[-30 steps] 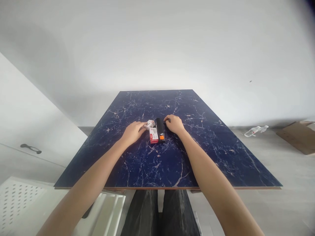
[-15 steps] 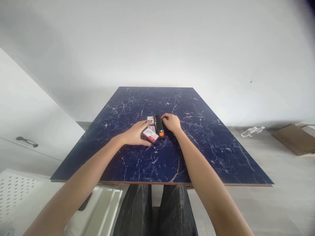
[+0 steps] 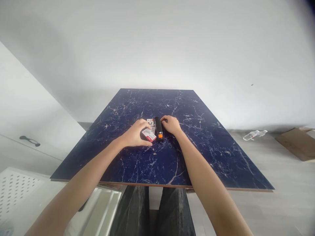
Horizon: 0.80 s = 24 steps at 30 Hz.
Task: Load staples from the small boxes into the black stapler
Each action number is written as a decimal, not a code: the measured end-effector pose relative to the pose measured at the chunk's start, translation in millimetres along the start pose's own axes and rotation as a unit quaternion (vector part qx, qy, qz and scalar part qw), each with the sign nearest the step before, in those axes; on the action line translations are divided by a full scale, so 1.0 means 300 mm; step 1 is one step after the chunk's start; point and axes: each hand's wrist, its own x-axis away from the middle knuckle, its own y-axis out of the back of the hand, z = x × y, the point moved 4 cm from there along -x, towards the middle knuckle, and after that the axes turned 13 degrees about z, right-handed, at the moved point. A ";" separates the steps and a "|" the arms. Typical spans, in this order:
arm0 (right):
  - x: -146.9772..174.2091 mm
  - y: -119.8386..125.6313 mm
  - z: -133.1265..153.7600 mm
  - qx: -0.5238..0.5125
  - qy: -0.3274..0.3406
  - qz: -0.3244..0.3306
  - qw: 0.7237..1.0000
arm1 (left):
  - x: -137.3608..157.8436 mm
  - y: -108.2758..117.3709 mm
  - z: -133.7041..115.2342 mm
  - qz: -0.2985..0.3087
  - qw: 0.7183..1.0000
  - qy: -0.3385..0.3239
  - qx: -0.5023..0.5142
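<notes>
A small red-and-white box lies tilted on the blue marbled table, with the thumb and fingers of my left hand closed around it. Behind it is another white printed carton, partly covered by my fingertips. Just right of the boxes is a narrow black object with an orange patch at its near end, perhaps a stapler. My right hand rests at that object's far right side, fingers curled in and fingertips close against it. Whether anything is between those fingers is hidden.
A white wall rises behind the table. To the left stands a white cabinet with a dark handle. On the floor at right lie a clear plastic bottle and a cardboard box. My legs are under the near edge.
My left hand's fingers have curled in more around the red-and-white box, which sits closer to the other carton. My right hand stays beside the black object. The whole view has shifted slightly.
</notes>
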 end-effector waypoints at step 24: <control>0.039 0.000 0.068 0.046 -0.069 0.048 0.995 | 0.008 -0.045 -0.013 0.009 0.988 0.031 0.151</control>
